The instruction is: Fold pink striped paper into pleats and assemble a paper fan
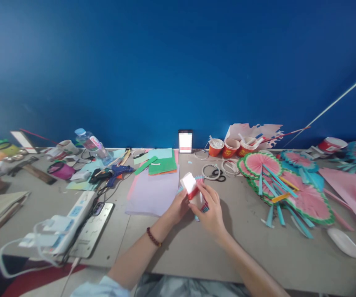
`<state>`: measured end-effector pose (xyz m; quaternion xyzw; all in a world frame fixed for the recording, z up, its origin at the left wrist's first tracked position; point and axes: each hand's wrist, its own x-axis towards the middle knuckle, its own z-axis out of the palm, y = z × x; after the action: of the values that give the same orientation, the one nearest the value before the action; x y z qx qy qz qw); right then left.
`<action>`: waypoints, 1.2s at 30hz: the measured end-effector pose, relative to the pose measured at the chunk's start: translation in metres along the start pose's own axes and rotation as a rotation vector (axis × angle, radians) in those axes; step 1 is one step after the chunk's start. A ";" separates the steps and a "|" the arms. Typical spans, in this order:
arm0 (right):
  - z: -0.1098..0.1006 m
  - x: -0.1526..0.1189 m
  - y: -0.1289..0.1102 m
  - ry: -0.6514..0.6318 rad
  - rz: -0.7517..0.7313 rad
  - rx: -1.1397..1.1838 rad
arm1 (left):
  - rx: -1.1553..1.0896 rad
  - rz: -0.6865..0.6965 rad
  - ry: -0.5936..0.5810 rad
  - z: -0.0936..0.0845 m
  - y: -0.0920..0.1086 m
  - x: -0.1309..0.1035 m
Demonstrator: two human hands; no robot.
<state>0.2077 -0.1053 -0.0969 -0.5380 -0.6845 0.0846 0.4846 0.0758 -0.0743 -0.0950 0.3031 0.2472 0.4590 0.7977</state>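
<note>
Just above the middle of the grey table, both my hands are closed around a small white object with a red band (191,185); its exact kind is unclear. My left hand (178,206) grips it from the lower left. From the right, the fingers of my right hand (211,208) press against it. Folded paper with pink and teal stripes (199,179) shows behind the object and between the fingers, and part of it is hidden by them. Black-handled scissors (218,175) lie beyond my right hand, beside a pale ring (209,172).
Lilac paper (156,194) and green sheets (165,163) lie left of my hands. Pink-and-green paper fans (307,198) spread at right, behind a white mouse (345,243). Red cups (231,148) line the blue wall. A power strip (77,216) and phone (93,231) sit left.
</note>
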 end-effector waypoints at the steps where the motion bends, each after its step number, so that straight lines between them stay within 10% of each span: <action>1: 0.000 0.000 0.001 0.003 -0.015 -0.012 | -0.032 -0.023 0.001 0.000 0.000 0.000; 13: -0.002 0.002 -0.007 0.081 -0.279 0.004 | -0.165 -0.040 0.045 -0.001 0.000 -0.004; 36: -0.010 0.010 -0.008 0.155 -0.334 -0.021 | 0.083 -0.009 -0.081 0.007 -0.002 -0.004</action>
<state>0.2101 -0.1043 -0.0812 -0.4266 -0.7259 -0.0457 0.5375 0.0798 -0.0809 -0.0915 0.3533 0.2349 0.4322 0.7958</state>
